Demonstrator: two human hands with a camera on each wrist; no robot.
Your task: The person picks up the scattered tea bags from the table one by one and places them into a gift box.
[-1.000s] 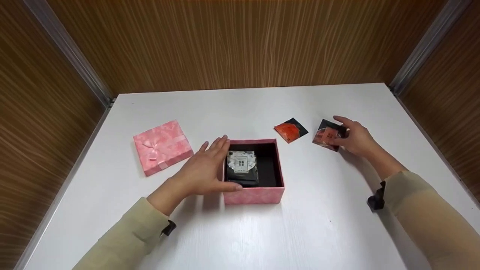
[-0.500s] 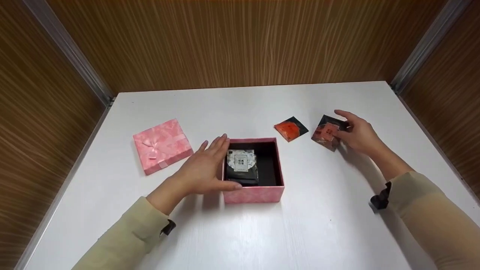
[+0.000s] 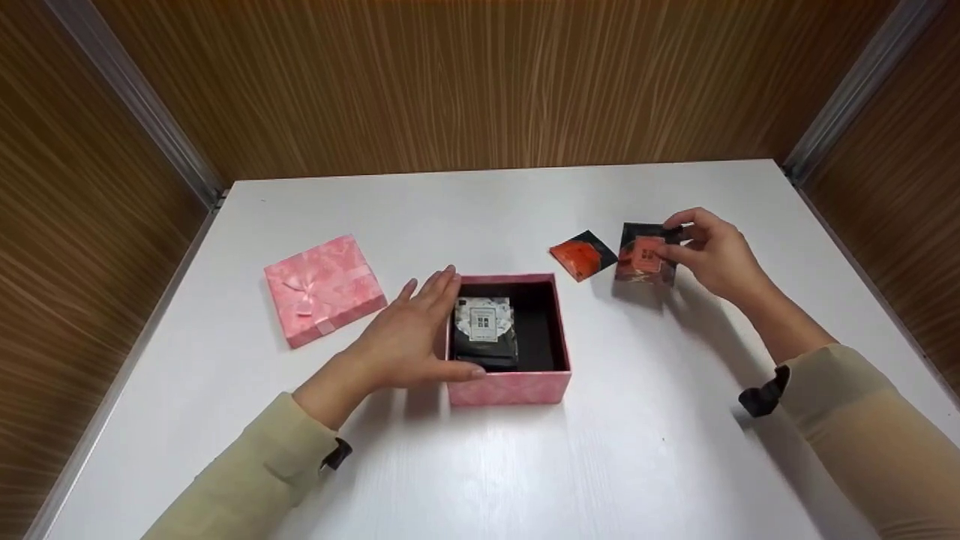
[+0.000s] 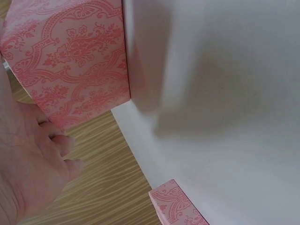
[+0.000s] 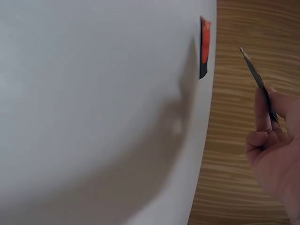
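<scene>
An uncovered pink gift box [image 3: 510, 388] with a dark interior stands in the middle of the table. On the left inside it lies a stack of black packets [image 3: 485, 330], the top one with a pale floral label. My left hand [image 3: 401, 341] rests against the box's left wall, its thumb stretched along the front rim. Off to the right, my right hand [image 3: 712, 259] pinches a flat black packet with a reddish label [image 3: 645, 256] between thumb and fingers. The right wrist view shows this packet [image 5: 253, 72] edge-on, raised off the table.
An orange and black packet [image 3: 581, 255] lies on the table behind the box, left of the held one. The pink lid with a bow [image 3: 322, 289] sits at the left. Wood-grained panels [image 3: 480, 90] enclose the white table [image 3: 495, 480].
My right hand has raised the packet, turned it more upright and brought it slightly left, close beside the orange packet. The left hand and the box stay put.
</scene>
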